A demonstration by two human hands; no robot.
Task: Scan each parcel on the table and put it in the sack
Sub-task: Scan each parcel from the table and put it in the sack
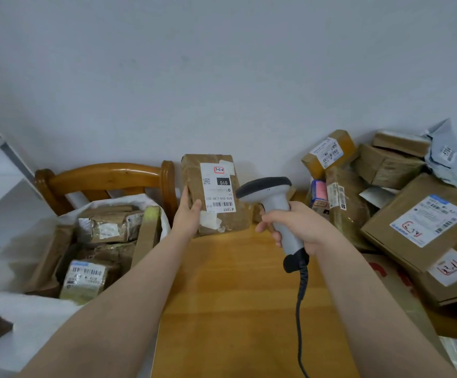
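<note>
Left hand [187,211]: at eleven o'clock from the middle of the table, clamped on the left edge of the held parcel. The thumb lies on the front face; the fingers are hidden behind it.
Held parcel [223,218]: brown and taped, upright near the table's far edge. Whether its lower edge rests on the wood or hangs just above it cannot be told.
Label [217,186]: white, facing the camera, print upside down; the small text is too fine to read.
Right hand [295,227]: at one o'clock, fingers wrapped round the scanner's handle. The fingertips are mostly out of sight.
Scanner [272,197]: grey with a dark head, just beside the held parcel at its three o'clock. Its window faces away and is unseen.
Cable [301,309]: black, running toward six o'clock and cut off by the bottom edge.
Table [235,296]: yellow wood, with both forearms over its near part.
Parcel pile [418,222]: boxes heaped at three o'clock, overlapping one another; the outermost are cut off by the frame.
Grey mailer [451,156]: at two o'clock, crumpled and partly cut off.
Sack [31,309]: white and open, at nine o'clock beside the table.
Sacked parcels [107,225]: several brown ones inside it, the lower ones buried.
Chair [104,175]: wooden back behind the sack, its seat hidden.
Shelf [1,151]: at ten o'clock, only a corner visible.
</note>
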